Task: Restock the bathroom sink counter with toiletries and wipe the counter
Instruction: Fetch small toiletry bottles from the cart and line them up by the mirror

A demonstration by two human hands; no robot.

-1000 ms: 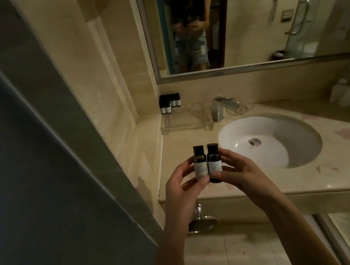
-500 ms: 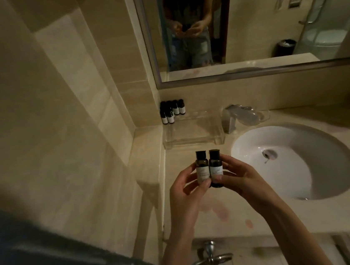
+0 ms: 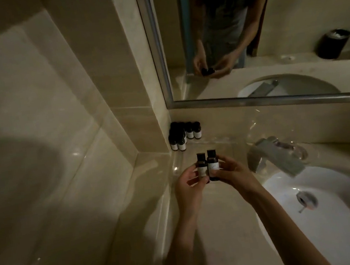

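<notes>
Nearer the tray [image 3: 226, 148] of bottles [image 3: 181, 137] now, left hand [image 3: 188, 185] and right hand [image 3: 231, 174] each pinch a dark bottle [image 3: 213, 167].

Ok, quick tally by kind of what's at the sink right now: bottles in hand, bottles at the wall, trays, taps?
Held bottles: 2, one in the left hand, one in the right hand
Corner bottles: at least 4 labelled ones show; any behind are too dark to count
Clear tray: 1
Tap: 1
Total: at least 8
</notes>
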